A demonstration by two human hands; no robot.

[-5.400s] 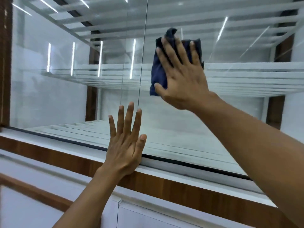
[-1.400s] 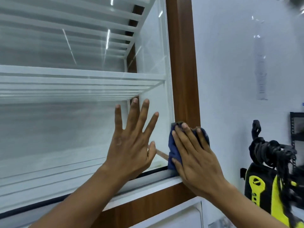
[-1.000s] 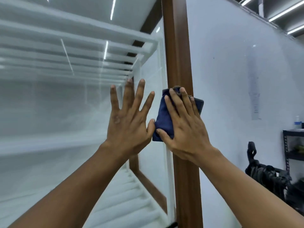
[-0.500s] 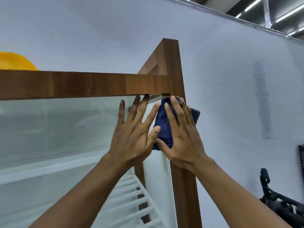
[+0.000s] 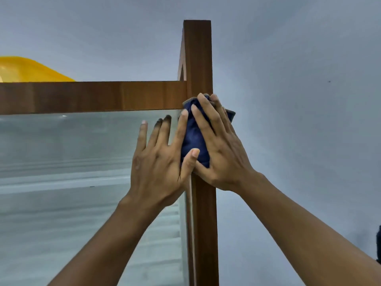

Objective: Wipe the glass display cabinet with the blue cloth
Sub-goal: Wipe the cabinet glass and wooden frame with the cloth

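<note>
Four straight fingers [image 5: 203, 122] of my right hand [image 5: 223, 153] press the blue cloth [image 5: 193, 141] flat at the upper right corner of the glass display cabinet [image 5: 61, 203], where the wooden post [image 5: 198, 58] meets the top rail [image 5: 92, 97]. My left hand [image 5: 156, 164] lies spread flat on the pane [image 5: 82, 141], holding nothing, its thumb touching the cloth. Beyond, I see a pale grey wall [image 5: 299, 100] and something yellow [image 5: 26, 70] above the rail.

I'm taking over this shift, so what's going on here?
A person is wiping a cabinet. The right hand presses the blue cloth flat against its top right corner, over the wooden post. The left hand rests open on the glass right beside the cloth.
</note>
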